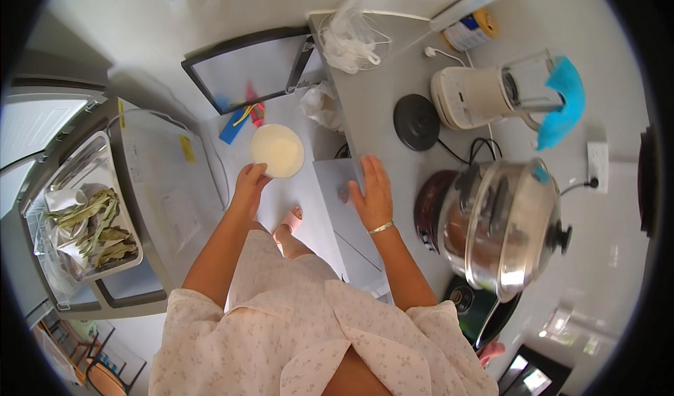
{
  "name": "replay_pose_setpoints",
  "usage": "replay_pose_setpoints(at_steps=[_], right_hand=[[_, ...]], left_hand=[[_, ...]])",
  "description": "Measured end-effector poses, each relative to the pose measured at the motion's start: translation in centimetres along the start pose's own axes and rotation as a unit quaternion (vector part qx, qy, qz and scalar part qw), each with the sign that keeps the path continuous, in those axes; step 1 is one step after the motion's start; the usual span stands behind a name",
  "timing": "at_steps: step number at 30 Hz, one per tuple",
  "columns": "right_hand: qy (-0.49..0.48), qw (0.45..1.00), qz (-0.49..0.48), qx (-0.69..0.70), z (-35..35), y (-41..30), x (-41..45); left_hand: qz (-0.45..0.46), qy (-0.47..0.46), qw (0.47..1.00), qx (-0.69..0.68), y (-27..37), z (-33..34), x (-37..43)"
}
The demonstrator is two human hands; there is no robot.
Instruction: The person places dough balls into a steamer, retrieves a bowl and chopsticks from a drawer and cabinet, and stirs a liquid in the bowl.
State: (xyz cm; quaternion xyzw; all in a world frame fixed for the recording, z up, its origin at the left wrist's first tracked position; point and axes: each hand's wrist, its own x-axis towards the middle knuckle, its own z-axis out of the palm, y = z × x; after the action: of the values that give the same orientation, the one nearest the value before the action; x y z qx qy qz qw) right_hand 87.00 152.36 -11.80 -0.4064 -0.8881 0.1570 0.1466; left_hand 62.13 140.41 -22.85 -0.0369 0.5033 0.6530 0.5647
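Note:
My left hand grips the rim of a round bowl holding pale cream-coloured contents. The bowl is held out over the floor, thumb on the near edge. My right hand, with a bracelet at the wrist, is at the edge of the grey countertop. Its thumb is spread from the fingers and it holds nothing; whether it rests on the counter is hard to tell. Beyond the bowl a dark-framed cabinet door stands ajar, with a white plastic bag beside the opening.
On the counter are a blender, a black round base, a steel steamer pot and a crumpled plastic bag. At left, a metal tray of dried leaves sits on a freezer. A blue object lies on the floor.

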Motion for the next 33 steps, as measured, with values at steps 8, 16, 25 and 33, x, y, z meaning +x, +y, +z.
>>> replay_pose_setpoints(at_steps=[8,16,25,33], right_hand=[[-0.032,0.995,0.026,-0.089,3.4,1.1,2.4],[-0.069,0.988,0.039,-0.134,4.2,1.1,2.6],[-0.12,0.972,0.076,-0.186,4.0,1.7,1.3],[-0.102,0.96,0.091,-0.244,4.8,0.7,1.5]], left_hand=[[-0.052,0.005,0.998,0.018,-6.6,1.1,15.6],[-0.079,0.005,0.993,0.091,-16.1,4.6,32.3],[-0.09,0.1,0.97,0.202,-23.3,10.7,43.2],[0.145,-0.029,0.831,0.537,-30.5,11.0,53.3]])
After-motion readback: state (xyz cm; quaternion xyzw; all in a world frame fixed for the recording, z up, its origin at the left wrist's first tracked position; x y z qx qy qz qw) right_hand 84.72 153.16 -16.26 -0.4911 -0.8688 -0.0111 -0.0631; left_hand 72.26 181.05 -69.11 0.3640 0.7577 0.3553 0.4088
